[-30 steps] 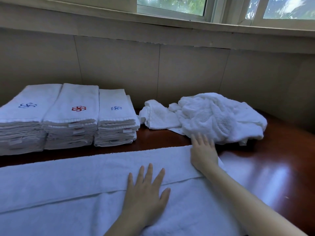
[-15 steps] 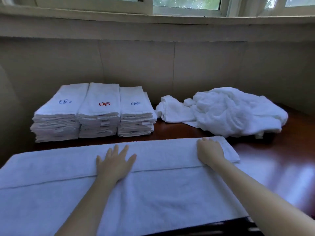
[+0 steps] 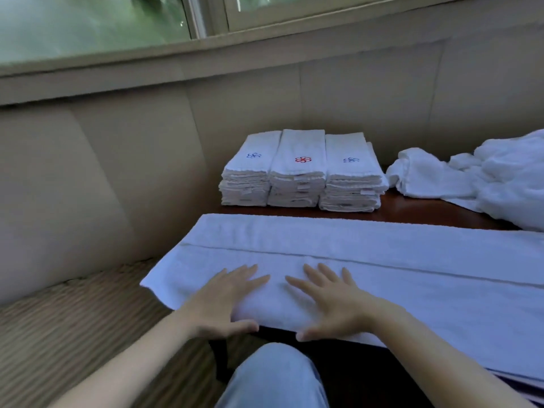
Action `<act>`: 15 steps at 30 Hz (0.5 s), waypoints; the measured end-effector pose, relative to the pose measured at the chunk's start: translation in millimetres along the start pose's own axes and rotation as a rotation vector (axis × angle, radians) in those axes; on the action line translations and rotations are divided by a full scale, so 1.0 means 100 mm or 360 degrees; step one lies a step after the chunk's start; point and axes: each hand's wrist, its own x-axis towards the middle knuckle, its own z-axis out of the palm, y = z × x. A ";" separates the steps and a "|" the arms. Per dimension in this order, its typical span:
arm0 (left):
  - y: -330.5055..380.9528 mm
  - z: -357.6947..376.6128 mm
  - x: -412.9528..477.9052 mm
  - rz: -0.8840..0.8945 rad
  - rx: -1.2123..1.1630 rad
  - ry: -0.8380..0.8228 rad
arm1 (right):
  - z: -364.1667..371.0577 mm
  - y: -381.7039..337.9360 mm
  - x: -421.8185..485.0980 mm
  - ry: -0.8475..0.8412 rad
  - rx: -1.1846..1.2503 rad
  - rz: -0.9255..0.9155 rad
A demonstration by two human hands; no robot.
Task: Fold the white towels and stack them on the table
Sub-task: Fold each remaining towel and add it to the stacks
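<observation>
A long white towel (image 3: 382,260) lies spread across the dark wooden table (image 3: 412,210), its far third folded over so a seam runs along its length. My left hand (image 3: 223,298) and my right hand (image 3: 332,298) rest flat on the towel's near left end, fingers straight and spread, thumbs at the table's front edge. Three stacks of folded white towels (image 3: 300,172) with blue and red embroidered marks stand at the back. A heap of unfolded white towels (image 3: 485,178) lies at the back right.
A beige panelled wall (image 3: 117,172) runs behind and to the left of the table, with a window above. Striped flooring (image 3: 73,319) lies to the left. My knee in blue jeans (image 3: 273,378) is below the table's front edge.
Both hands have slid left along the towel to its left end and now lie close together near the front edge. The view has swung left.
</observation>
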 end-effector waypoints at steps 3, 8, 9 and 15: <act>-0.12 -0.05 -0.33 0.0147 0.0253 0.0274 | -0.03 -0.04 -0.03 -0.0090 -0.0069 -0.0061; -0.45 -0.08 -0.52 -0.0051 0.0322 0.0939 | -0.22 -0.14 -0.09 0.0242 0.0121 -0.0077; -0.53 -0.07 -0.53 -0.0154 0.0294 0.1017 | -0.24 -0.16 -0.11 0.0277 0.0062 -0.0033; -1.03 -0.20 -0.64 -0.1022 -0.0550 0.1018 | -0.37 0.04 -0.13 0.0556 -0.0091 0.0480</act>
